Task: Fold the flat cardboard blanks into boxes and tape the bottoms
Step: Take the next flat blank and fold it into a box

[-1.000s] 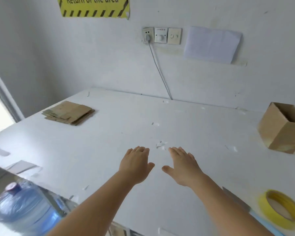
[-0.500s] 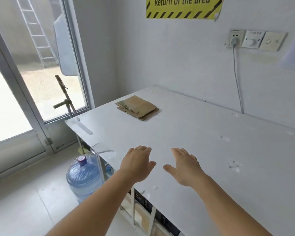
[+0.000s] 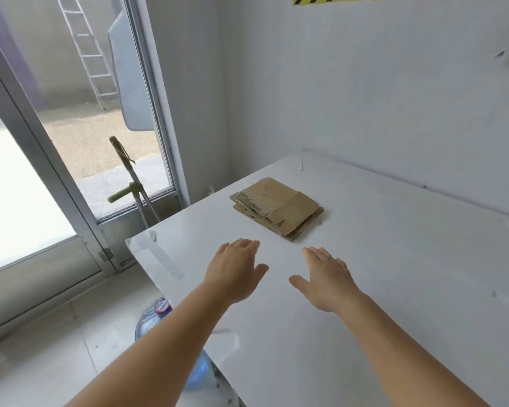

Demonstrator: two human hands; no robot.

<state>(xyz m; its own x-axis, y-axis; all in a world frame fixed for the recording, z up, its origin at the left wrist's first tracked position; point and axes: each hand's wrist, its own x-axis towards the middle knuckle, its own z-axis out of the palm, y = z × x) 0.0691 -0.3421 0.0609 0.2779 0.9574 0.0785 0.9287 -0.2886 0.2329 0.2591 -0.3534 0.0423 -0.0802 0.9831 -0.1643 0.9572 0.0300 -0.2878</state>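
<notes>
A small stack of flat brown cardboard blanks [image 3: 278, 207] lies on the white table [image 3: 394, 274], near its far left corner. My left hand [image 3: 235, 268] hovers palm down over the table, just short of the stack, with its fingers straight and holding nothing. Beside it, my right hand [image 3: 325, 277] is held the same way, open and empty, slightly right of the stack's near corner. Neither hand touches the cardboard. The folded box and the tape roll are out of view.
The table's left edge [image 3: 147, 259] drops to the floor, where a blue water bottle [image 3: 171, 342] stands below it. A mop handle [image 3: 130, 177] leans by the glass door at left. White walls close the table's far side.
The view has swung left, bringing the cardboard stack nearer and toward the middle. Both hands, still open, now reach closer to the stack. The folded box and tape roll left the view.
</notes>
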